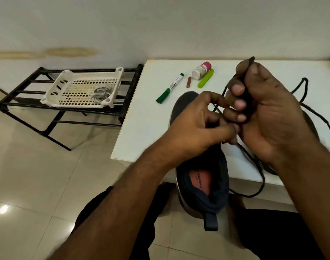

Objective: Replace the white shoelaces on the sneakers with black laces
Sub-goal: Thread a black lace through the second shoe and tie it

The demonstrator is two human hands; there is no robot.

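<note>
1. Navy fabric forms the sneaker point(203, 186), which is seen nearest the camera, its heel hanging off the near edge of the white table point(141, 132) and its toe pointing away; a reddish insole shows in the opening.
2. Soft and light, the shoe is judged likely to tip unless steadied around the tongue.
3. The left hand point(194, 128) is laid over the eyelet area, palm down, with the fingers curled; what they pinch is hidden beneath them.
4. The black lace point(254, 162) is judged limp, light and slightly slippery, so the stiff tip is the best place to take hold for threading.
5. The right hand point(269, 107) is raised above the shoe, palm towards the camera, fingers clamped together round a bunched length of lace, one end poking up past the thumb.
6. Loose lace trails across the table to the right and loops down over its near edge.
7. Farther back, a green marker point(170, 88), a small bottle point(201, 70) and a green clip point(205, 78) are seen.
8. Farthest left, a white basket point(81, 89) on a black rack point(38, 102) holds what may be the white laces point(101, 95).
</note>
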